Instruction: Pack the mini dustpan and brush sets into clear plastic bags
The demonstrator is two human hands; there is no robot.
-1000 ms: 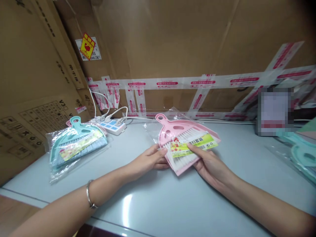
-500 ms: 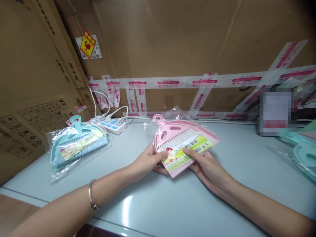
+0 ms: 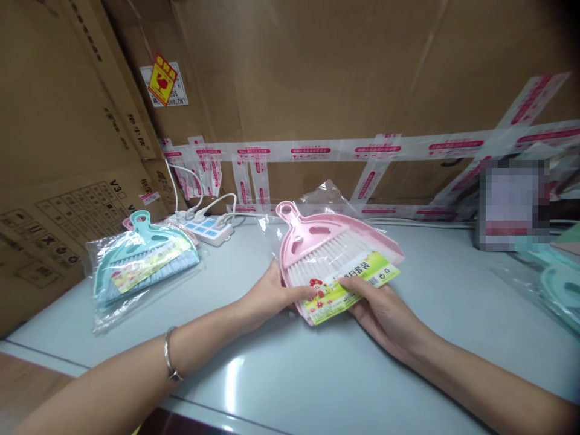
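Note:
Between both hands is a pink dustpan and brush set (image 3: 317, 229), its handle end pointing up and away. Clear plastic wrap (image 3: 333, 194) covers it, and a yellow-green label (image 3: 357, 289) lies across its near edge. My left hand (image 3: 276, 296) grips the left side, thumb on top of the label's corner, the other fingers hidden beneath. My right hand (image 3: 380, 308) pinches the near edge, thumb over the label and fingers underneath. White bristles show through the wrap.
On the left of the grey table (image 3: 290, 374) lies a wrapped turquoise dustpan set (image 3: 147, 257), with pink showing behind it. Behind it is a white power strip (image 3: 211, 229) with plugs. More turquoise dustpans (image 3: 562, 284) lie at far right, beside a blurred-out box (image 3: 512, 202). Cardboard boxes (image 3: 290, 78) stand behind.
The pink set has tilted so its face turns more toward me, and the wrap above it stands higher. The label at the near edge has shifted slightly right. Both hands keep their grip.

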